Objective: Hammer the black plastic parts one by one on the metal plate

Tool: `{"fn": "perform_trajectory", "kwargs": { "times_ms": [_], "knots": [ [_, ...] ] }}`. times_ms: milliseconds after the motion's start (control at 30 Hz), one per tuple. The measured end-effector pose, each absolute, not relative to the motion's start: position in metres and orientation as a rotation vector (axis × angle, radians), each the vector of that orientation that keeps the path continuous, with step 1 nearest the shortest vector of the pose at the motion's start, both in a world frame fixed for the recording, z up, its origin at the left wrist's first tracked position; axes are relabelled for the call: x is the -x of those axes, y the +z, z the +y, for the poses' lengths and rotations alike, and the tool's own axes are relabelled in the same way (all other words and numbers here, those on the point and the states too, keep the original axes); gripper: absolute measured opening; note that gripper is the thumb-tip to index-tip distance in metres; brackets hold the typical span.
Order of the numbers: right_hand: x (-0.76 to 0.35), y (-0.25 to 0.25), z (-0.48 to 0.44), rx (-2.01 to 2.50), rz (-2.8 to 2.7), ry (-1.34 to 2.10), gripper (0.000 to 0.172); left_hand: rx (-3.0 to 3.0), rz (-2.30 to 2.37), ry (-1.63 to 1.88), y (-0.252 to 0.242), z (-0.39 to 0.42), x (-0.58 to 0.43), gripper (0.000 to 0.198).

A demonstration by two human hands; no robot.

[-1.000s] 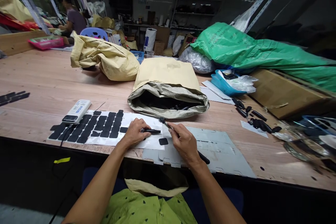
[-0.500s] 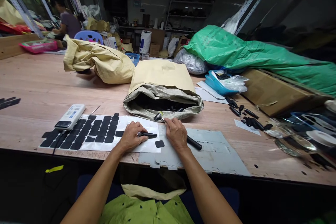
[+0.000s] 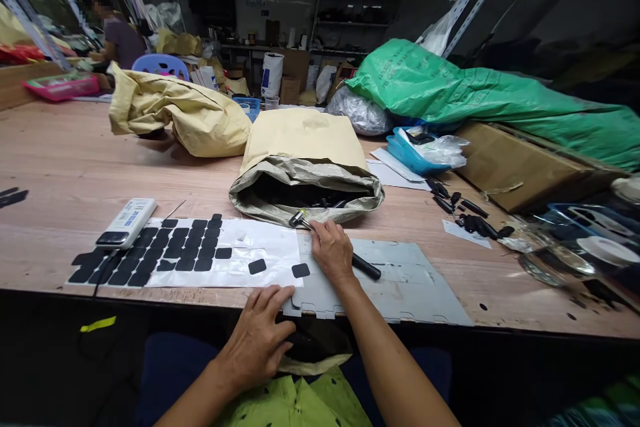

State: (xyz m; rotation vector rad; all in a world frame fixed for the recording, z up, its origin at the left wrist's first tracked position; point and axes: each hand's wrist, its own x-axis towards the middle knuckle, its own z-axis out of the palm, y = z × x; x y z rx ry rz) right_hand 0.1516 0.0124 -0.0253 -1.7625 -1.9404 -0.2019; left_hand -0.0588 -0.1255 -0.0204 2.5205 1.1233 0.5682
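Observation:
My right hand [image 3: 332, 250] is closed around a small hammer [image 3: 367, 267]. Its shiny metal head points left, near the mouth of an open cream sack [image 3: 307, 140], and the black handle comes out behind my palm. Under that hand lies a grey sheet [image 3: 405, 280]. My left hand [image 3: 263, 330] is over the table's front edge, fingers spread, with nothing visible in it. A white sheet [image 3: 273, 240] lies beyond it, bearing rows of black rounded squares [image 3: 187, 247]. One loose black square [image 3: 301, 271] sits near the grey sheet. Dark pieces show inside the sack.
To the left are a white corded device [image 3: 127, 221] and a thin metal pick [image 3: 174, 211]. Black parts [image 3: 475, 223] are scattered at right, near a blue basket [image 3: 415, 152] and a cardboard box [image 3: 530, 167]. A person [image 3: 117, 37] sits far left.
My left hand has let go of the black tube, now out of sight, and has moved back toward me over the table edge. My right hand keeps the hammer in nearly the same place.

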Motion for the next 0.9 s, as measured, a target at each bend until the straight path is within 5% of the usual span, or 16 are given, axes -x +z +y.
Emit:
{"fn": "perform_trajectory", "kwargs": {
  "times_ms": [233, 467, 733, 900],
  "knots": [
    [-0.150, -0.025, 0.012, 1.782, -1.948, -0.222, 0.029, -2.400, 1.192, 0.823, -0.013, -0.114, 0.046, 0.016],
    [-0.150, -0.023, 0.012, 1.777, -1.947, -0.223, 0.027, -2.072, 1.667, 1.083, 0.019, 0.015, 0.033, 0.014],
    [-0.149, -0.022, 0.012, 1.783, -1.944, -0.207, 0.027, -1.800, 2.203, 0.459, 0.031, 0.120, 0.019, 0.025],
    [-0.149, -0.022, 0.013, 1.775, -1.936, -0.196, 0.027, -1.769, 2.275, 0.382, 0.034, 0.133, 0.010, 0.029]
  ]
}}
